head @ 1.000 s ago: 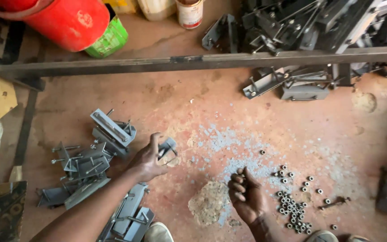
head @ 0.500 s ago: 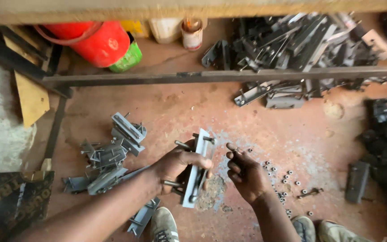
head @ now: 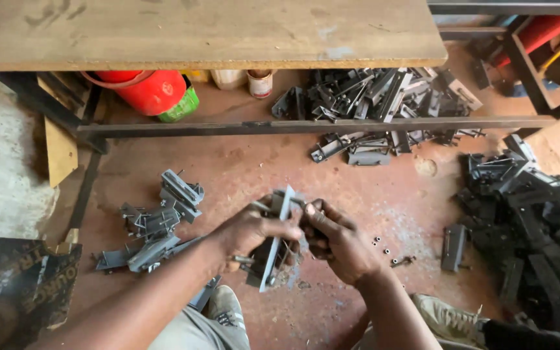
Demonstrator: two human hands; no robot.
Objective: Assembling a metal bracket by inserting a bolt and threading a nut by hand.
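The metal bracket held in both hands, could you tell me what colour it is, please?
Grey; the metal bracket shows best in the head view.

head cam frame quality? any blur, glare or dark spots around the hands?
Head view: even, diffuse daylight, no glare. Left hand and right hand are slightly soft from motion, the grey metal bracket between them readable. Deep shadow under the wooden bench, where the red container sits. Wide-lens bending shows along the steel bar.
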